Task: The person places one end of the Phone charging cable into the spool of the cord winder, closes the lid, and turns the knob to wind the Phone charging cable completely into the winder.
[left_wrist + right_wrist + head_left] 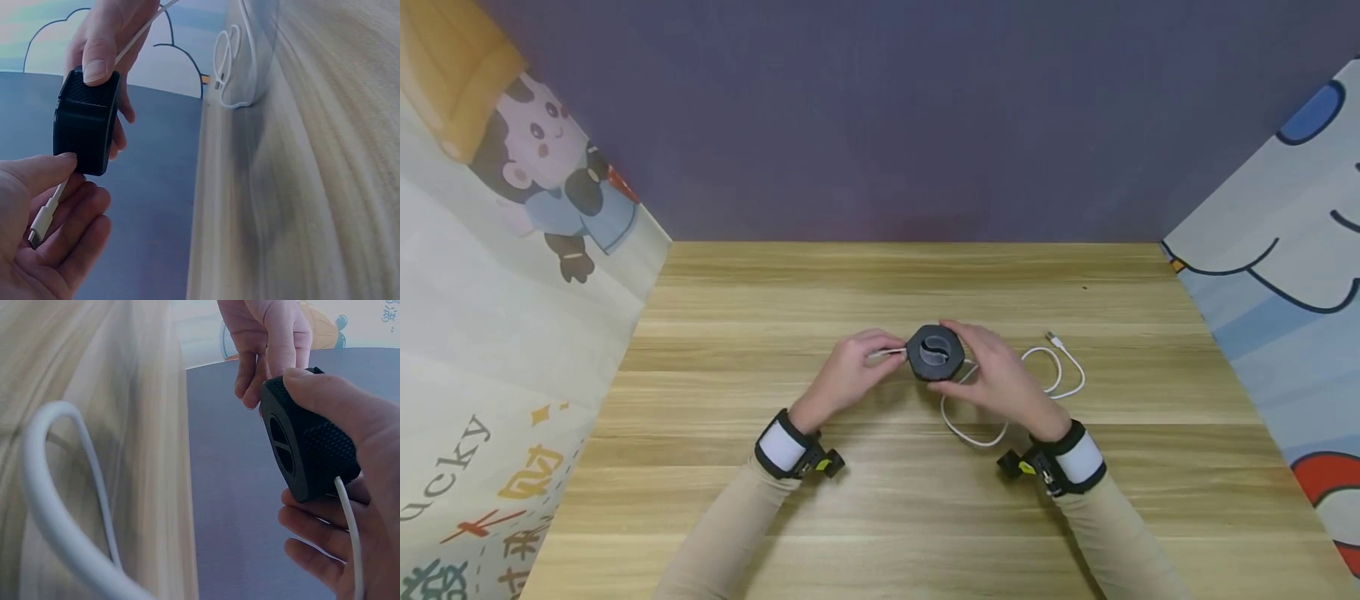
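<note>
A black hexagonal cable winder with a round, S-curved dial on its face is held above the table. My right hand grips it by opposite edges, thumb on one side and fingers on the other. At its left edge my left hand pinches the white USB cable, the thumb tip touching the case. In the left wrist view, the cable's small metal-tipped plug hangs by the left fingers. From the winder's opposite side the cable runs out past the right palm and loops on the table.
The cable's other end, a USB plug, lies on the wooden table right of the right hand. A dark wall stands behind. Cartoon-printed sheets flank both sides. Each wrist wears a strap with a small camera.
</note>
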`<action>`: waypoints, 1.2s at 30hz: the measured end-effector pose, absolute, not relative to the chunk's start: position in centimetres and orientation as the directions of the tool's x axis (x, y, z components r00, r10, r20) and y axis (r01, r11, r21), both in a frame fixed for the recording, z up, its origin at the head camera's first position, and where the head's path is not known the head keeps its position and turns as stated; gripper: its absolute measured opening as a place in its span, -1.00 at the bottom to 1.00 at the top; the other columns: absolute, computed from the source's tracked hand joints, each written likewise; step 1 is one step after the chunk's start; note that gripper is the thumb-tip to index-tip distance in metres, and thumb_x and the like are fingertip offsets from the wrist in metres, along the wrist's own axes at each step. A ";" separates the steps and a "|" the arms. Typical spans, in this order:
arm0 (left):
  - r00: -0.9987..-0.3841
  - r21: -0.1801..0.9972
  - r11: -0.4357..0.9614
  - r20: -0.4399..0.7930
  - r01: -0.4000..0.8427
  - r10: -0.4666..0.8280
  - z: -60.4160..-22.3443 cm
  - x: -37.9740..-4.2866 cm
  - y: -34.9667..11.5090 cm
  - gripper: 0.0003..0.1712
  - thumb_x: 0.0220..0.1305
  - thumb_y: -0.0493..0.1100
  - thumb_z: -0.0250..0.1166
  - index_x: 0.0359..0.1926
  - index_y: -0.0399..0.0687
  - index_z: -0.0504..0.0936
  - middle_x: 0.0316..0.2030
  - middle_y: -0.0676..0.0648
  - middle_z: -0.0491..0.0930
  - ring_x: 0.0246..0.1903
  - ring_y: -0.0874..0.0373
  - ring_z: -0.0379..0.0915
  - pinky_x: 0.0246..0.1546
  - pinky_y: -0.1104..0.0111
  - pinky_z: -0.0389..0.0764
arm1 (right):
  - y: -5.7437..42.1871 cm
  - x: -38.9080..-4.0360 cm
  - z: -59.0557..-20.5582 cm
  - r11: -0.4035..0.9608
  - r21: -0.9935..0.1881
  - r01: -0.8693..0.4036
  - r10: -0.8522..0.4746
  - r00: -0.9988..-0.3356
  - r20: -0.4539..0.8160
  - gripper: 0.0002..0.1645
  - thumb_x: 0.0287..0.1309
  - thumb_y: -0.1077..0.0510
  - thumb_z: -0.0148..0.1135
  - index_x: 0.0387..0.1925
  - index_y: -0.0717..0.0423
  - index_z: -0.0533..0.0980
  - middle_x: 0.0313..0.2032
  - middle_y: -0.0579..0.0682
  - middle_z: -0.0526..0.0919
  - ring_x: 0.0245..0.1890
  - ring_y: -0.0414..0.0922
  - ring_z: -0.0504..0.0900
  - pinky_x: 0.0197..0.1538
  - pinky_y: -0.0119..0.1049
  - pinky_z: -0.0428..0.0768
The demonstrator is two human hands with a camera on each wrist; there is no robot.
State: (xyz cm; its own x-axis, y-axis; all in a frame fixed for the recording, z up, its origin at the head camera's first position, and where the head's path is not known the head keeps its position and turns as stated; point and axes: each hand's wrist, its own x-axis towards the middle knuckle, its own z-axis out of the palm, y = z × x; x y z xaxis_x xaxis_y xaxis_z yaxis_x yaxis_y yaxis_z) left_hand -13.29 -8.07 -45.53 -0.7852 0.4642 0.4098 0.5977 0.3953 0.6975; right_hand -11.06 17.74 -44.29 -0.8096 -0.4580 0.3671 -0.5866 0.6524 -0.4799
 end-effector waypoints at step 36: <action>-0.741 0.672 0.327 0.536 0.665 0.405 -42.7 -13.6 -8.5 -0.86 0.23 -0.29 0.49 -0.19 -0.25 0.81 -0.22 -0.15 0.79 -0.18 0.02 0.74 -0.08 0.27 0.74 | 17.4 -12.1 -41.8 0.607 -0.471 -0.641 -0.478 -0.767 0.428 0.17 -0.22 -0.07 0.74 0.43 0.14 0.37 0.20 0.19 0.63 0.18 0.18 0.61 0.24 0.18 0.56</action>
State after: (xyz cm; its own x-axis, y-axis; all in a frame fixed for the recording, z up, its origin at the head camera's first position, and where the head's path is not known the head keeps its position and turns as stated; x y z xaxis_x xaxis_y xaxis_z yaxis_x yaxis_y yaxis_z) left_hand -13.63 -8.53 -42.68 -0.7406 0.4046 0.5364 0.6650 0.3269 0.6716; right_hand -12.05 17.45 -41.77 -0.7670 -0.4779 0.4282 -0.6407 0.6067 -0.4705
